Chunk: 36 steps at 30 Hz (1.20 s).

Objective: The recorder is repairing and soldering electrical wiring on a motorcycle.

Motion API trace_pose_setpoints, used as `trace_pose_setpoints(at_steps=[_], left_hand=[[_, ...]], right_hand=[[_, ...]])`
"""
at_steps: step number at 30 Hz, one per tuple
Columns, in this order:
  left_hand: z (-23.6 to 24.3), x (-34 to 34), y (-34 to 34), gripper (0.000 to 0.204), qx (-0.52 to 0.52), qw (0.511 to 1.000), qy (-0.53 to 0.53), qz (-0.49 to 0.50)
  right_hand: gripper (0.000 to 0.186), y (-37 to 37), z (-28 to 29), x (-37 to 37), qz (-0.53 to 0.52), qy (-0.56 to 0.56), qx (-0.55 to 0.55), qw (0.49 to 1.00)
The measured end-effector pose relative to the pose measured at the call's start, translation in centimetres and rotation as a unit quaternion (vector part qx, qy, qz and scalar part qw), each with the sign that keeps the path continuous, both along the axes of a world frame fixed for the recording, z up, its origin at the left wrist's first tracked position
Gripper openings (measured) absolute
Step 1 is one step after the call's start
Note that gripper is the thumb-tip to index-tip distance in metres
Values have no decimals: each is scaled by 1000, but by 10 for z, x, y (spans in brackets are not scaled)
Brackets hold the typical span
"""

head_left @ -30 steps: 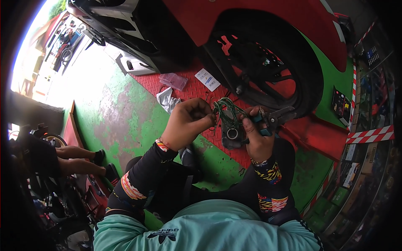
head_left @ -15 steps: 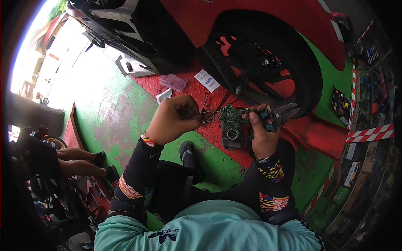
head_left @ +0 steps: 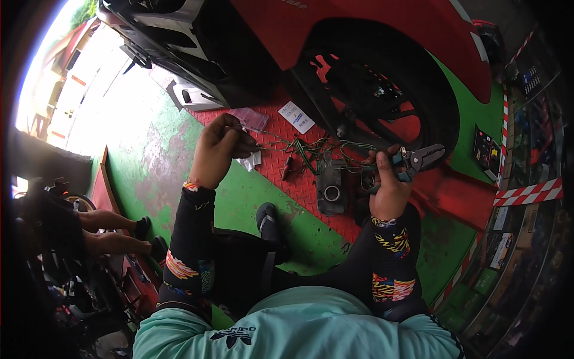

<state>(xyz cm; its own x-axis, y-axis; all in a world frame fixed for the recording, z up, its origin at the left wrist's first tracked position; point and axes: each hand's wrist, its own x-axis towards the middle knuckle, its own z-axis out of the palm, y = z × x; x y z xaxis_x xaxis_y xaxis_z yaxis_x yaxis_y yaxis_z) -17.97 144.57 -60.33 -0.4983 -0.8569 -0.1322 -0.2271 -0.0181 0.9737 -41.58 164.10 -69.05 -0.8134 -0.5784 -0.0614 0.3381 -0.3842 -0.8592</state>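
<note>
While scuffed green-painted floor [head_left: 239, 203] borders red tread-patterned plate [head_left: 306, 197] beside a red-and-black motorcycle [head_left: 371, 13] | I hold a tangled bundle of thin dark-green wires [head_left: 305, 157] above the plate | left hand [head_left: 217, 149] pinching strands | right hand [head_left: 390, 186] grasping teal-handled grey pliers [head_left: 422, 158] and more strands

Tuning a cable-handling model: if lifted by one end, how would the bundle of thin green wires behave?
Probably floppy: the bundle of thin green wires loops loosely between the left hand and right hand. Likely light for its size, given how slender the wires look. May snag on itself, since they cross in a tangle mid-span.
</note>
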Motion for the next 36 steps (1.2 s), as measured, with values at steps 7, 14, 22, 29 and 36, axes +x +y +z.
trace_pose_setpoints(at_steps=[7,14,22,29,36], left_hand=[[-4,14,-16,8,-114,982,64,139],[6,41,-35,7,-85,942,215,241],[16,61,-37,13,-74,952,163,249],[9,18,2,17,3,997,44,-68],[13,-2,24,21,77,966,129,-211]], right_hand=[[21,-2,-10,2,11,65,2,998],[20,4,-21,-30,30,64,76,995],[19,-2,-42,-34,21,350,290,891],[31,-7,-35,-6,70,517,348,779],[29,-14,-26,53,315,173,95,928]])
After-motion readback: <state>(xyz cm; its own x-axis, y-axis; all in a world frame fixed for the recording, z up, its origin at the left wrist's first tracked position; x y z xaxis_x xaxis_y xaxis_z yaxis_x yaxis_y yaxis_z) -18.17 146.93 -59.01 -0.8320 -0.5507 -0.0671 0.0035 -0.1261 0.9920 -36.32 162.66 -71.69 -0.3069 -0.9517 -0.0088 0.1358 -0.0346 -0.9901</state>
